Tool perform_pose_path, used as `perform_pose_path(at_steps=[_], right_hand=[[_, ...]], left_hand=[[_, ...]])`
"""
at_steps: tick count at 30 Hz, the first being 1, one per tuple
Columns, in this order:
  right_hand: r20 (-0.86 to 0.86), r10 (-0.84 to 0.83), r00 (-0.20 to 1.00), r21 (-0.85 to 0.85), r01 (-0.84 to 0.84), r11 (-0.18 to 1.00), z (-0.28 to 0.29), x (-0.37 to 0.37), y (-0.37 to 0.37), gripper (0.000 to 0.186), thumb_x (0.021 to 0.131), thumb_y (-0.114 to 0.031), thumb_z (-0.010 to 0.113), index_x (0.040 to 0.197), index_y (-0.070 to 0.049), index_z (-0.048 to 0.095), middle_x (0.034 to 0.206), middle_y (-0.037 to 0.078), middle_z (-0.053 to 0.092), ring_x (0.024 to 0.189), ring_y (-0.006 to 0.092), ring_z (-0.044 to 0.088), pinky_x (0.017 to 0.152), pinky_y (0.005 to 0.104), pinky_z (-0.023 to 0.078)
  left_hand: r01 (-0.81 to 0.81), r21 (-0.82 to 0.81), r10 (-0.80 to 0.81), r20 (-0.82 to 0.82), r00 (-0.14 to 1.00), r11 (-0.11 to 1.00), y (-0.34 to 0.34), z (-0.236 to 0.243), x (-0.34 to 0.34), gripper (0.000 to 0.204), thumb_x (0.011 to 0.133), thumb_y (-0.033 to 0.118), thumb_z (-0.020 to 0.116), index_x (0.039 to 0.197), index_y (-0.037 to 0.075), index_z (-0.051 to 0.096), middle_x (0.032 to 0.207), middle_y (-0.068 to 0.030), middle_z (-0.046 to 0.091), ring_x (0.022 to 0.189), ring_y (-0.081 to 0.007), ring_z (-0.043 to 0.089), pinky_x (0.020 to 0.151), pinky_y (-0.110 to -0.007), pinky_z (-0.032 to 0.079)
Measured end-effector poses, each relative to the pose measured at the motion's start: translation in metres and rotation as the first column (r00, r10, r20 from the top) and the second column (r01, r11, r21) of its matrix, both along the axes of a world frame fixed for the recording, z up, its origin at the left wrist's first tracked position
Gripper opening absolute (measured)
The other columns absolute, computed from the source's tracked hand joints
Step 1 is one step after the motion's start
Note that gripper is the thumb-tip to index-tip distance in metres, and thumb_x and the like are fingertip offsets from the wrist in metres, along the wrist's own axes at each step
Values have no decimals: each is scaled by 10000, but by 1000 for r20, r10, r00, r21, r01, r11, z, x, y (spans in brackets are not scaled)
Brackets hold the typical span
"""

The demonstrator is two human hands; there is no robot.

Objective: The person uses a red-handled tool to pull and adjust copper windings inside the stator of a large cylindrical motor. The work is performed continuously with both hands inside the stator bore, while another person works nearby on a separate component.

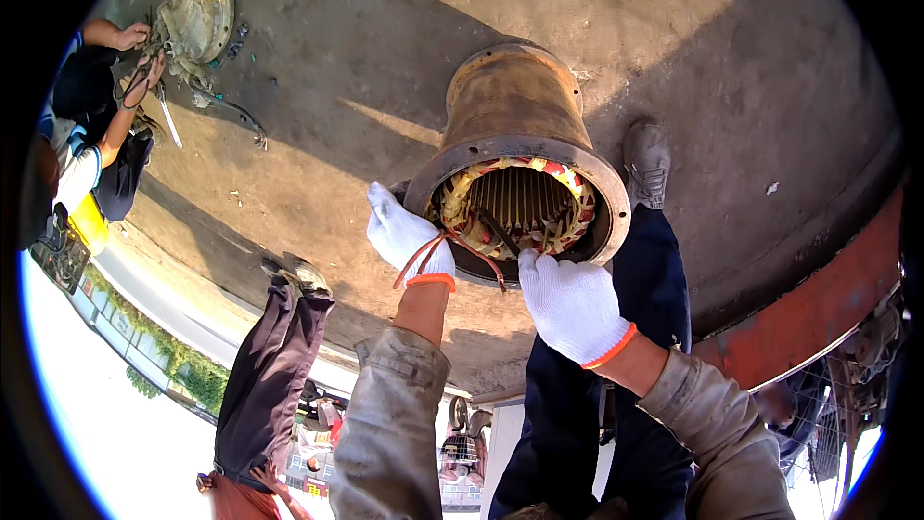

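A rusty cylindrical metal housing (510, 96) lies on its side, its flanged opening toward me. Inside is a ring of windings (568, 191) wrapped in red and yellow tape. My left hand (399, 231), in a white glove, is at the flange’s lower left, fingers curled around red wires (499, 274) that loop over it and dangle. My right hand (568, 303), also gloved, is closed at the bottom of the opening, beside a dark strip (496, 226) slanting into the bore; what its fingertips hold is unclear.
Concrete ground (731, 58) surrounds the housing, with my shoe (647, 164) at its right. At left a co-worker’s hands (144, 67) handle cables beside a round metal piece (202, 14). Another person’s legs (274, 356) are at lower left. A red curved edge (799, 299) runs at right.
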State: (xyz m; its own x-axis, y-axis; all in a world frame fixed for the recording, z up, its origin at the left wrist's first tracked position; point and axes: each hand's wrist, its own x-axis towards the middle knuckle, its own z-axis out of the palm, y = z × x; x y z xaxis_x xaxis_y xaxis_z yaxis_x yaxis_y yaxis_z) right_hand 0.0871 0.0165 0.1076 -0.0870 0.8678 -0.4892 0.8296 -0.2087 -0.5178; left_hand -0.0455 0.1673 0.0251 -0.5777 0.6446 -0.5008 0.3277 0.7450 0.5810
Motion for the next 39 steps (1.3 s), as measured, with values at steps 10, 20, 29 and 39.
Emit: perform_pose_path(at_steps=[10,20,29,39], right_hand=[[-17,-25,1000,-3,25,1000,-7,-5,14,255,801,-162,671,980,19,666,702,56,587,540,183,640,441,340,477],[-23,-36,999,-29,35,999,-20,-6,17,197,797,-163,684,906,1,680,664,103,617,525,242,665,453,367,509],[-39,-63,997,25,64,998,-32,-10,23,276,800,-159,677,967,58,710,651,99,602,552,236,675,454,383,518],[-38,-67,997,-44,66,997,-41,-10,22,208,791,-149,685,884,37,688,698,108,633,562,229,691,440,396,519]], left_hand=[[-3,28,2,44,999,1000,3,1,2,674,1079,467,471,1038,-169,689,943,-216,722,773,-284,642,777,-410,539],[-11,7,10,98,995,1000,5,1,8,708,1083,496,483,1119,-189,660,999,-242,722,843,-293,641,840,-404,537],[29,-53,-27,47,999,998,-1,7,13,734,1079,528,488,1079,-186,656,1029,-247,720,830,-288,591,840,-418,507],[62,-24,-61,38,997,998,-3,-1,6,699,1086,499,475,990,-160,687,945,-201,712,791,-260,619,781,-404,539]])
